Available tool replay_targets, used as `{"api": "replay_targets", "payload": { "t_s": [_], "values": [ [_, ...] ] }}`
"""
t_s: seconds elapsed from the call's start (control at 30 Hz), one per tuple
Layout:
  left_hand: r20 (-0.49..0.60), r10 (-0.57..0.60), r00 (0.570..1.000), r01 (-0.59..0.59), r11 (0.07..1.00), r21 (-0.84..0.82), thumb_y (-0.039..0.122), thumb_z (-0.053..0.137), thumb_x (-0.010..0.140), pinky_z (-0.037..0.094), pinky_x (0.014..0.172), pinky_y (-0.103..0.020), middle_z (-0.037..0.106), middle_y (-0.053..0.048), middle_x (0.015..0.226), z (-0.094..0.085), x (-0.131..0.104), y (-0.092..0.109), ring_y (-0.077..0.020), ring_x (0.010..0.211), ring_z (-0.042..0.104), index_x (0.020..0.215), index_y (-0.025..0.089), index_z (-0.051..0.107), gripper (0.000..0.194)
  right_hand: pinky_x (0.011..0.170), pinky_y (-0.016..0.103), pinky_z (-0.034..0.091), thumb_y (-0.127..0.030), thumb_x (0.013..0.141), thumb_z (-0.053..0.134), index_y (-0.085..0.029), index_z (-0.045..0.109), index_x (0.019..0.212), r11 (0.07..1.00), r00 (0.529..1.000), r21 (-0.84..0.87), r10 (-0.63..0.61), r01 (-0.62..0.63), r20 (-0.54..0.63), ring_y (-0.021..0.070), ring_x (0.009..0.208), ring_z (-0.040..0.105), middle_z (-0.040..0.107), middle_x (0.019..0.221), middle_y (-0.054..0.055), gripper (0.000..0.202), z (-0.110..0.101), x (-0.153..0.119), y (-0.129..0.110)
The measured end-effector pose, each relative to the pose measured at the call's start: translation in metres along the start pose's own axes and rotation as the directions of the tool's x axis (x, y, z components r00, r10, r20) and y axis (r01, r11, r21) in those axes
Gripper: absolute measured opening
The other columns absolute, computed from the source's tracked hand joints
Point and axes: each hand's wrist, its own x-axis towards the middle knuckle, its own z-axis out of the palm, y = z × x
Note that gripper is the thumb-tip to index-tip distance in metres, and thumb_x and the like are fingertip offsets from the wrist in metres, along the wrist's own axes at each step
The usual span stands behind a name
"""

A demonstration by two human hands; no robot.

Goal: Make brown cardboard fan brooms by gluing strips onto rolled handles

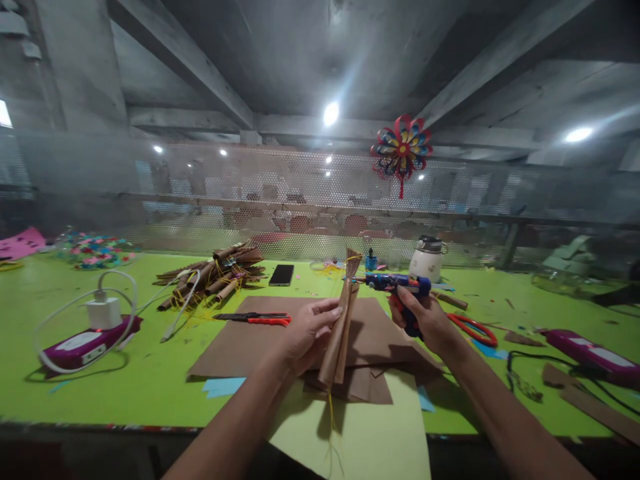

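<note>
My left hand point(313, 333) is closed around a rolled brown paper piece point(341, 333), held upright with its pleated top tied in yellow string. A yellow thread point(331, 413) hangs from its lower end. In my right hand point(417, 317) is a dark blue glue gun point(400, 283), its nozzle pointing left at the neck of the paper piece, very near or touching it. Beneath both hands lie brown paper sheets point(240, 347) and a pale yellow sheet point(370, 430).
Left on the green table point(165, 373) are a bundle of brown paper rolls point(220, 277), a cutter point(257, 319), a phone point(281, 275) and a purple power strip point(83, 347). Right are scissors point(473, 330), a white bottle point(427, 259) and another power strip point(593, 353).
</note>
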Motion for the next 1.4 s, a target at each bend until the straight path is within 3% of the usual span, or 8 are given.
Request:
{"api": "replay_targets", "payload": {
  "t_s": [0.2, 0.43, 0.63, 0.87, 1.13, 1.4],
  "values": [
    [0.042, -0.014, 0.999, 0.013, 0.999, 0.037, 0.018, 0.072, 0.067, 0.044, 0.066, -0.022, 0.066, -0.012, 0.089, 0.0, 0.0, -0.002, -0.0123, 0.069, 0.061, 0.101, 0.01, 0.065, 0.036, 0.048, 0.025, 0.032, -0.049, 0.082, 0.05, -0.017, 0.051, 0.065, 0.999, 1.0, 0.04, 0.015, -0.015, 0.016, 0.011, 0.047, 0.041, 0.046, 0.052, -0.001, 0.036, 0.002, 0.001, 0.007],
    [0.039, -0.001, 0.999, 0.001, 1.0, 0.017, 0.018, 0.072, 0.067, 0.045, 0.066, -0.024, 0.065, -0.007, 0.071, 0.002, -0.002, 0.002, -0.0119, 0.061, 0.06, 0.096, 0.009, 0.066, 0.031, 0.044, 0.025, 0.03, -0.051, 0.079, 0.053, -0.017, 0.051, 0.066, 0.986, 0.996, 0.147, 0.071, -0.078, 0.055, 0.0098, 0.045, 0.038, 0.045, 0.052, -0.002, 0.037, 0.0, 0.002, 0.008],
    [0.045, 0.003, 0.999, -0.004, 1.0, 0.011, 0.019, 0.071, 0.068, 0.046, 0.065, -0.023, 0.065, -0.007, 0.074, 0.0, -0.002, 0.003, -0.0119, 0.063, 0.06, 0.096, 0.009, 0.066, 0.03, 0.045, 0.024, 0.03, -0.049, 0.081, 0.052, -0.015, 0.054, 0.07, 0.988, 0.994, 0.129, 0.074, -0.084, 0.08, 0.0098, 0.045, 0.04, 0.046, 0.052, -0.001, 0.036, 0.001, 0.0, 0.008],
    [0.057, 0.008, 0.998, -0.008, 1.0, 0.006, 0.02, 0.072, 0.066, 0.045, 0.067, -0.024, 0.065, -0.009, 0.074, 0.0, 0.001, 0.0, -0.0121, 0.063, 0.06, 0.095, 0.008, 0.066, 0.032, 0.046, 0.025, 0.033, -0.05, 0.081, 0.052, -0.017, 0.051, 0.064, 0.994, 0.999, 0.105, 0.039, -0.038, -0.009, 0.0104, 0.047, 0.041, 0.049, 0.055, -0.001, 0.037, 0.001, 0.003, 0.014],
    [0.011, -0.001, 1.0, 0.001, 1.0, 0.015, 0.018, 0.073, 0.066, 0.045, 0.064, -0.023, 0.065, -0.008, 0.072, 0.002, -0.001, 0.003, -0.0117, 0.062, 0.059, 0.093, 0.007, 0.066, 0.03, 0.045, 0.024, 0.03, -0.046, 0.084, 0.05, -0.016, 0.054, 0.069, 0.985, 0.993, 0.153, 0.071, -0.084, 0.089, 0.0097, 0.045, 0.04, 0.047, 0.053, -0.001, 0.034, -0.001, 0.001, 0.013],
    [0.038, 0.012, 0.999, -0.012, 1.0, 0.0, 0.018, 0.071, 0.067, 0.046, 0.065, -0.023, 0.066, -0.01, 0.076, -0.002, 0.002, -0.001, -0.0124, 0.064, 0.059, 0.094, 0.008, 0.066, 0.03, 0.047, 0.025, 0.032, -0.046, 0.084, 0.048, -0.015, 0.053, 0.068, 0.995, 0.998, 0.091, 0.044, -0.049, 0.051, 0.0106, 0.048, 0.042, 0.049, 0.056, 0.001, 0.035, -0.001, 0.002, 0.012]
  ]
}}
